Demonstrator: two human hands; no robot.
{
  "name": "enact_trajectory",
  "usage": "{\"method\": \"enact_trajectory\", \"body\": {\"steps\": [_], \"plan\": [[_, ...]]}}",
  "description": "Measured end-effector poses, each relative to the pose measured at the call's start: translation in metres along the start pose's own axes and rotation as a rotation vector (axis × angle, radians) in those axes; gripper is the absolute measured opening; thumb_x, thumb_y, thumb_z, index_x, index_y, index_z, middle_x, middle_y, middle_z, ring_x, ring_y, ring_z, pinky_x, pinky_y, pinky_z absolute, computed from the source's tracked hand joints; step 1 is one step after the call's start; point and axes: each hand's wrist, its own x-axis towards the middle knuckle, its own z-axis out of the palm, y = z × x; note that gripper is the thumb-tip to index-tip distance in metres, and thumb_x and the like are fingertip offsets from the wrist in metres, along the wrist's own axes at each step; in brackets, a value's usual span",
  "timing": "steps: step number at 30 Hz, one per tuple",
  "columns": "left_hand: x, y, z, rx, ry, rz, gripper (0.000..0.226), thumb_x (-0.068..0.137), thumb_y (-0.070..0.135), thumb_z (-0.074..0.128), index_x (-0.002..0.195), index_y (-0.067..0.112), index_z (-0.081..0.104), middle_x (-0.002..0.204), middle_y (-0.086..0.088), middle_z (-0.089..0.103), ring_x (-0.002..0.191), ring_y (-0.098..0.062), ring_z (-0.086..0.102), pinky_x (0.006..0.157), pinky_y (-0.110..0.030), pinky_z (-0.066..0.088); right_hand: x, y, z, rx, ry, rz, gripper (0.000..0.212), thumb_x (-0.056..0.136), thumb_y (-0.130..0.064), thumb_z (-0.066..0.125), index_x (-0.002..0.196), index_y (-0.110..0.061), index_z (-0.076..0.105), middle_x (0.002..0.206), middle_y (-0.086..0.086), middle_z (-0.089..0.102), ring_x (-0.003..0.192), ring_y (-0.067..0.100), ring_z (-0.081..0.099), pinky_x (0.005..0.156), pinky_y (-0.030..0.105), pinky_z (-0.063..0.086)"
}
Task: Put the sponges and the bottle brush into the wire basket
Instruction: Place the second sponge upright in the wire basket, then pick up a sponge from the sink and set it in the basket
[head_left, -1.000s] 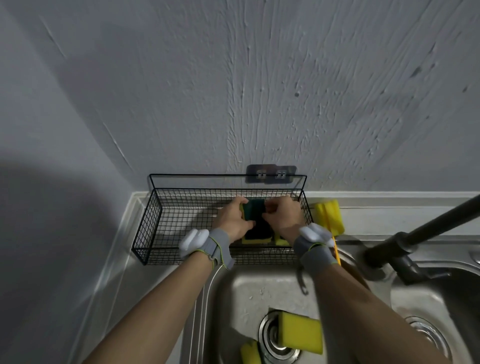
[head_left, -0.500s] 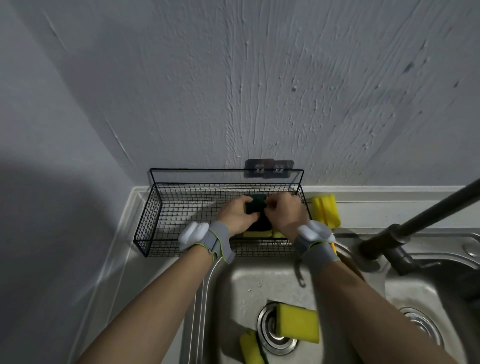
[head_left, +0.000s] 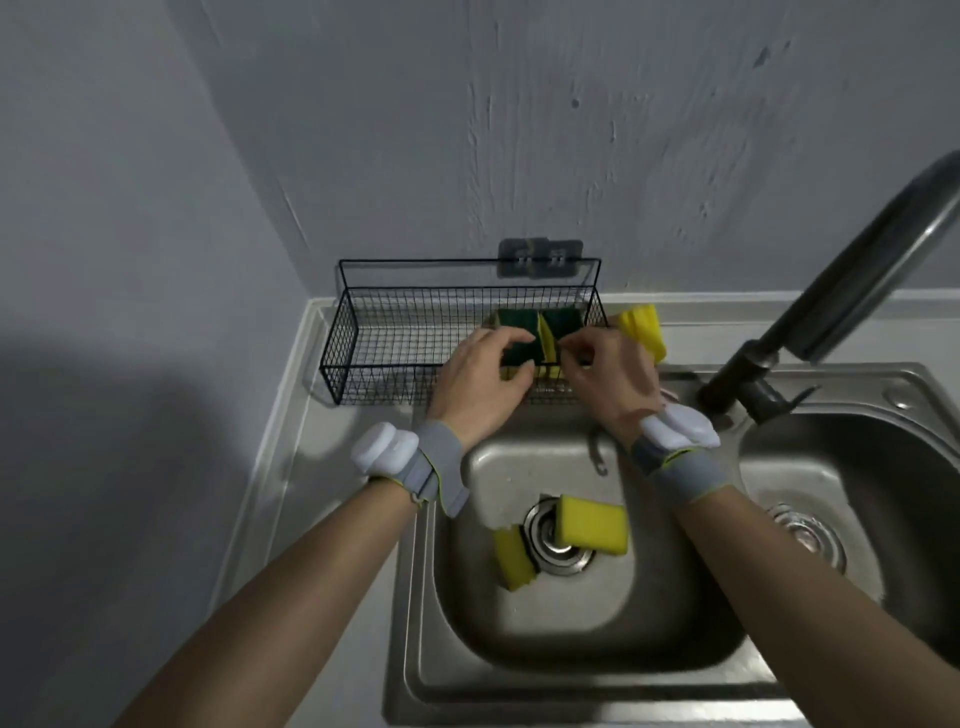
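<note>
Both grips pinching green-topped yellow sponges (head_left: 540, 338) upright inside black wire basket (head_left: 363, 332), left hand (head_left: 480, 384) and right hand (head_left: 608, 382) side by side; on release, possibly toppling sideways; two yellow sponges (head_left: 589, 525) below in steel sink (head_left: 571, 634), yellow bottle brush (head_left: 641, 332) rightward outside.

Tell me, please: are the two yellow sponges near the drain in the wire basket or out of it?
Out. Both yellow sponges lie in the sink basin by the drain, below the wire basket.

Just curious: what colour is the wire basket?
Black, clearest in the head view: wire basket.
</note>
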Motion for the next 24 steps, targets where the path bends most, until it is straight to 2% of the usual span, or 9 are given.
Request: {"method": "enact_trajectory", "body": {"steps": [5,8,10,12,15,20,24], "plan": [[-0.038,0.001,0.014,0.043,-0.108,-0.025,0.036,0.090,0.035,0.063,0.125,0.030,0.058,0.117,0.002,0.061,0.098,-0.013,0.058,0.084,-0.034,0.051,-0.033,0.001,-0.004,0.023,0.052,-0.034,0.024,0.093,-0.023,0.059,0.113,-0.014,0.071,0.109,0.007,0.075,0.096,0.024,0.070,0.081,0.035,0.056],[-0.059,-0.009,0.034,0.124,-0.270,-0.123,0.049,0.087,0.038,0.064,0.133,0.025,0.053,0.125,-0.004,0.061,0.108,-0.024,0.061,0.093,-0.040,0.051,-0.055,0.009,0.008,0.015,-0.002,0.012,0.022,0.090,-0.024,0.060,0.107,-0.018,0.072,0.103,0.008,0.076,0.093,0.029,0.070,0.078,0.037,0.057],[-0.073,-0.019,0.046,0.172,-0.368,-0.197,0.055,0.086,0.042,0.064,0.136,0.027,0.050,0.130,-0.005,0.060,0.114,-0.028,0.060,0.094,-0.037,0.049,-0.070,0.016,0.021,0.000,-0.091,0.084,0.022,0.087,-0.027,0.060,0.104,-0.022,0.072,0.103,0.008,0.075,0.094,0.032,0.069,0.078,0.038,0.057],[-0.085,-0.029,0.058,0.221,-0.466,-0.238,0.060,0.083,0.046,0.066,0.136,0.030,0.047,0.133,-0.004,0.057,0.119,-0.029,0.057,0.090,-0.032,0.045,-0.084,0.026,0.038,-0.019,-0.217,0.149,0.025,0.085,-0.032,0.062,0.107,-0.025,0.071,0.108,0.006,0.074,0.101,0.031,0.068,0.083,0.038,0.056],[-0.098,-0.043,0.074,0.293,-0.626,-0.274,0.078,0.076,0.049,0.072,0.144,0.030,0.037,0.144,-0.007,0.046,0.127,-0.033,0.050,0.097,-0.038,0.044,-0.103,0.041,0.063,-0.045,-0.402,0.232,0.034,0.084,-0.039,0.064,0.116,-0.027,0.068,0.118,0.002,0.071,0.110,0.026,0.065,0.093,0.036,0.052],[-0.113,-0.059,0.099,0.409,-0.682,-0.277,0.092,0.068,0.050,0.077,0.145,0.029,0.032,0.144,-0.011,0.041,0.130,-0.036,0.046,0.100,-0.045,0.045,-0.125,0.051,0.098,-0.041,-0.581,0.324,0.040,0.082,-0.033,0.062,0.121,-0.027,0.065,0.125,0.007,0.068,0.115,0.030,0.062,0.089,0.029,0.048],[-0.113,-0.064,0.116,0.430,-0.684,-0.257,0.077,0.070,0.042,0.076,0.136,0.025,0.038,0.132,-0.014,0.049,0.116,-0.040,0.055,0.089,-0.043,0.049,-0.131,0.052,0.113,-0.018,-0.651,0.314,0.040,0.083,-0.029,0.062,0.122,-0.023,0.065,0.123,0.011,0.067,0.111,0.034,0.063,0.084,0.031,0.049]]}}
